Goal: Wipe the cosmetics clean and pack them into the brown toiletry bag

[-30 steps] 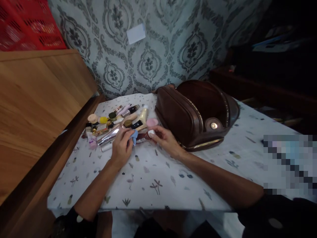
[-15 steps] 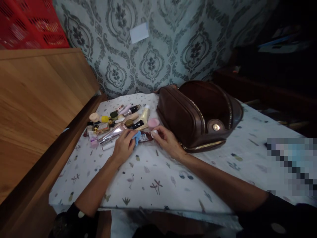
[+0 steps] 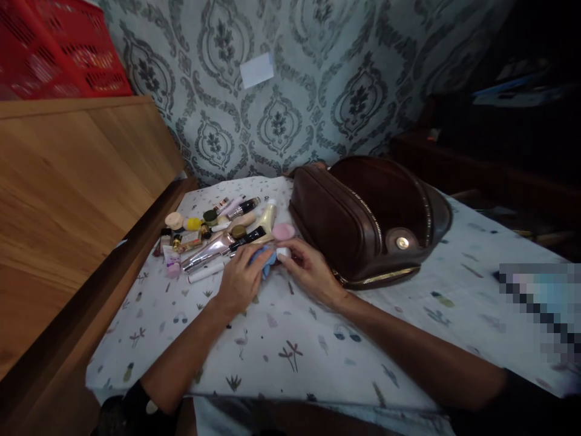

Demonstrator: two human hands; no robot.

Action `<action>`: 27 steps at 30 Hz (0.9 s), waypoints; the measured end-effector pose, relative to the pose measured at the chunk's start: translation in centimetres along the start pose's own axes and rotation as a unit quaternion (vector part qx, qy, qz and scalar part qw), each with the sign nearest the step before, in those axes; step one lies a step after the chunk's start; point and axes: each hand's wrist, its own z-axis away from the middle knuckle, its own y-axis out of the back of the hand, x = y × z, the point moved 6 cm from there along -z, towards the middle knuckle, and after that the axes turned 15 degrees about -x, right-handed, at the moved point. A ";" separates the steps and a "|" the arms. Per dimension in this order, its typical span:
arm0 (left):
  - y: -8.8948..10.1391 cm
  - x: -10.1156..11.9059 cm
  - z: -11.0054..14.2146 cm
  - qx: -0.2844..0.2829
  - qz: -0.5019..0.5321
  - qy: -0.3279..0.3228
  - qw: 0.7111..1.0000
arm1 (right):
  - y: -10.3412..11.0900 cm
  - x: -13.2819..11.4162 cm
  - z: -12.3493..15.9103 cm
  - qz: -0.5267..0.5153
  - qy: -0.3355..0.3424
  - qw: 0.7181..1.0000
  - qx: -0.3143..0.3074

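Observation:
My left hand (image 3: 240,275) is closed on a bunched blue cloth (image 3: 269,261), which is pressed round a small brown bottle. The bottle's white cap (image 3: 283,252) is pinched between the fingers of my right hand (image 3: 313,269); cloth and fingers hide most of its body. Just beyond my hands lie a pink oval sponge or puff (image 3: 283,231), a black tube (image 3: 251,237) and a pale yellow tube (image 3: 267,219). A white pen-like stick (image 3: 206,272) rests left of my left hand, near a shiny pink tube (image 3: 209,249).
A brown leather bag (image 3: 336,224) stands unzipped right of my hands. More cosmetics, including a yellow-capped item (image 3: 192,224) and a round beige one (image 3: 174,221), crowd the left of the patterned tablecloth (image 3: 272,357). A wooden panel (image 3: 82,200) borders the left side, below a red basket (image 3: 59,54).
My left hand and the blue cloth have slid right along the bottle, up to its white cap. The bottle's printed body, visible earlier, is now covered. The view has tilted slightly.

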 end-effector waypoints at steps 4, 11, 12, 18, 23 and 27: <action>-0.8 -2.7 0.6 -0.013 0.016 0.066 0.998 | 0.2 0.3 0.0 -0.050 -0.040 0.998 0.011; -0.6 -4.4 1.4 0.001 0.080 0.129 0.988 | -0.2 0.5 0.0 -0.101 -0.064 0.993 0.001; -0.2 -3.8 1.3 0.020 0.078 0.120 0.990 | -0.2 0.6 0.0 -0.103 -0.063 0.993 0.003; 0.5 1.2 0.3 0.028 0.019 -0.029 0.999 | 0.1 -0.4 0.2 -0.082 -0.058 0.995 0.022; -0.1 -0.1 0.4 -0.011 0.027 0.015 0.999 | 0.3 -1.1 0.4 -0.048 -0.062 0.996 0.037; -0.8 -3.0 1.2 -0.039 0.074 0.102 0.991 | 0.3 -0.9 0.4 -0.042 -0.068 0.996 0.041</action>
